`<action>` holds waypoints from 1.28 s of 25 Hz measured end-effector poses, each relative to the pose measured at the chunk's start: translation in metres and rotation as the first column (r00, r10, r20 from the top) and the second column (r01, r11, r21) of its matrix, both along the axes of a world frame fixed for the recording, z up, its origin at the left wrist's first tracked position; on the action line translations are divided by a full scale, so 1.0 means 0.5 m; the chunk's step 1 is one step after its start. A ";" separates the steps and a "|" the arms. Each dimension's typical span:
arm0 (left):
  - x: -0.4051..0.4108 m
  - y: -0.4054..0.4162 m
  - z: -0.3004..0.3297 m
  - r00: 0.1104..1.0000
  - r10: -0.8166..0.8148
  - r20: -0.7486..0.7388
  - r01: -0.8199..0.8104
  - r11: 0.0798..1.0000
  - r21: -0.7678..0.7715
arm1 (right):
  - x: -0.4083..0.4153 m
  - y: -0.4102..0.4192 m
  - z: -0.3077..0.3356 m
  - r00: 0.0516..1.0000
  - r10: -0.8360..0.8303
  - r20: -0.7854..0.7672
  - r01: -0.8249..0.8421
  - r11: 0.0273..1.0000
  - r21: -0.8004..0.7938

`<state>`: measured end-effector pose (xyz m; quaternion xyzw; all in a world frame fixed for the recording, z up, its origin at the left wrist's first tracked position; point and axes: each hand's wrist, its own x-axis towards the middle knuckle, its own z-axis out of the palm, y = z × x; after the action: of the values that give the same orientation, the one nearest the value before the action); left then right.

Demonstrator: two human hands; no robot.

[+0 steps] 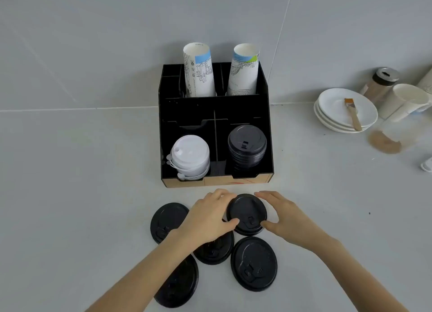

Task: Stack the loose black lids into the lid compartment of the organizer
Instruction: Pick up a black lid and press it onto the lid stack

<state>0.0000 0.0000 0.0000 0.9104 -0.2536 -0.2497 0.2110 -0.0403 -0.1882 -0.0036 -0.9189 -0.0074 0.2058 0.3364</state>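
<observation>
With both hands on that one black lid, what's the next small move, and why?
Probably lift the lid and carry it forward onto the black stack in the organizer's front right compartment. The left hand and right hand already pinch its rim, and four lids remain loose.

Two bare forearms come in from the lower edge of the frame. The left hand (205, 216) and right hand (284, 217) are bare: no sleeves, gloves, rings, watch or straps show.

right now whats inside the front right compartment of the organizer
A stack of black lids stands in the organizer. The top lid shows fully; only the rims of those below show, and the compartment floor is covered.
</observation>
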 end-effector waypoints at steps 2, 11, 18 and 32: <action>0.003 -0.005 -0.011 1.000 0.002 -0.010 -0.002 1.000 0.005 | 0.003 0.000 -0.012 1.000 -0.008 0.021 0.008 0.999 0.034; -0.004 -0.007 -0.041 0.999 -0.032 -0.020 0.033 0.999 0.041 | -0.006 0.000 -0.042 0.997 -0.041 0.059 0.036 0.996 0.084; -0.006 0.001 -0.023 0.999 0.005 -0.051 -0.006 1.000 -0.014 | -0.016 0.015 -0.016 0.984 -0.093 0.151 0.078 0.991 0.106; 0.017 0.019 0.055 0.985 0.096 0.142 -0.062 0.972 -0.225 | -0.013 0.032 0.058 0.920 -0.179 0.349 0.133 0.980 0.150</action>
<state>0.0084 0.0096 0.0276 0.9073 -0.2585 -0.1413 0.3000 -0.0466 -0.1724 0.0256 -0.9161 -0.0084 0.0053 0.4009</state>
